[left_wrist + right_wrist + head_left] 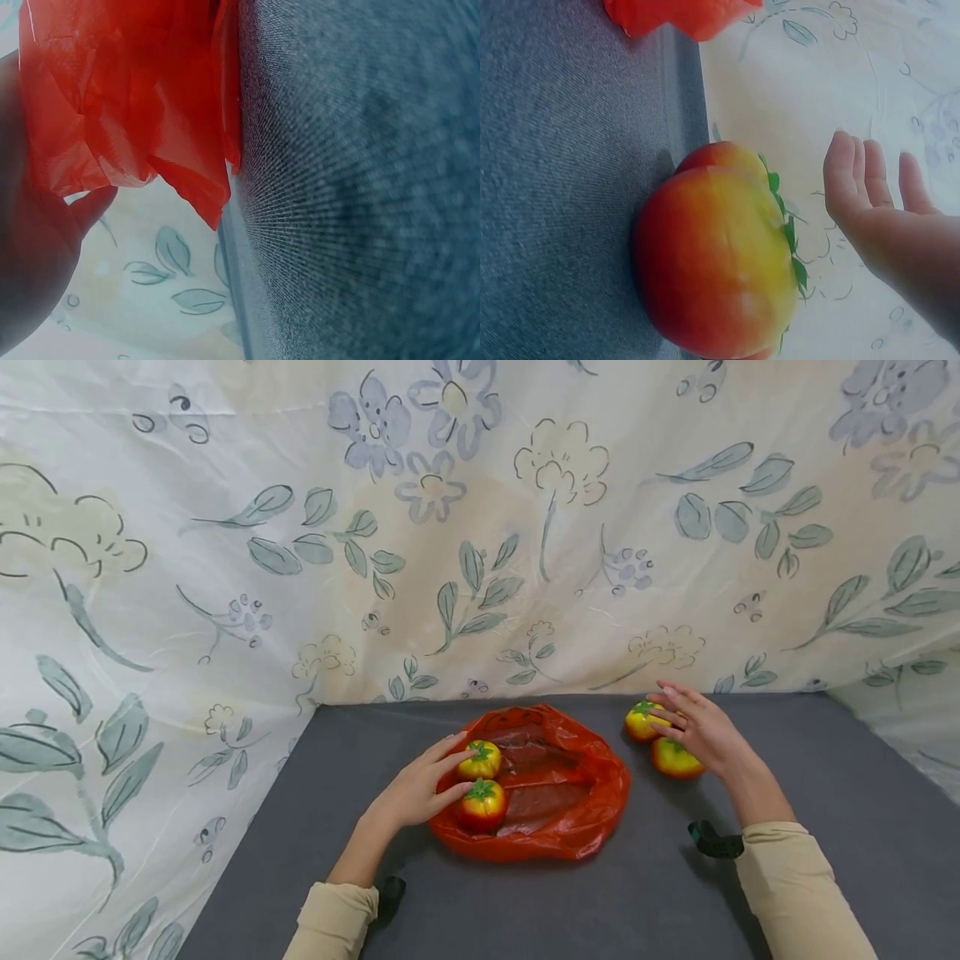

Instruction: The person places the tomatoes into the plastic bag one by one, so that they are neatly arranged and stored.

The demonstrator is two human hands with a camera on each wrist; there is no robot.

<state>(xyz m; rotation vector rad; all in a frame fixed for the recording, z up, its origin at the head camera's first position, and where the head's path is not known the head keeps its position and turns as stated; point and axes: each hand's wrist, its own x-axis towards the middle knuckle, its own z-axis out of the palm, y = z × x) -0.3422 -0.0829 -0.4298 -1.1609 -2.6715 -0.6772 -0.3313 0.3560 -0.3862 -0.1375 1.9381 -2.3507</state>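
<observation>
A crinkled red plastic bag (603, 806) lies spread wide on the dark table, its rim rolled outward. Two red-and-yellow toy tomatoes with green leaf tops sit inside its left part, a rear tomato (483, 766) and a front tomato (483, 812). My left hand (415, 787) reaches over the bag's left rim, its loosely extended fingers and thumb at these two tomatoes. To the right of the bag, my right hand (705, 732) hovers with relaxed fingers over another pair, a far tomato (640, 723) and a near tomato (712, 262). Nothing is held in it.
A grey tabletop (555, 910) carries everything. Behind it and along the left hangs a pale floral cloth (480, 668) that meets the table's far edge. Dark wrist straps stick out beside both sleeves.
</observation>
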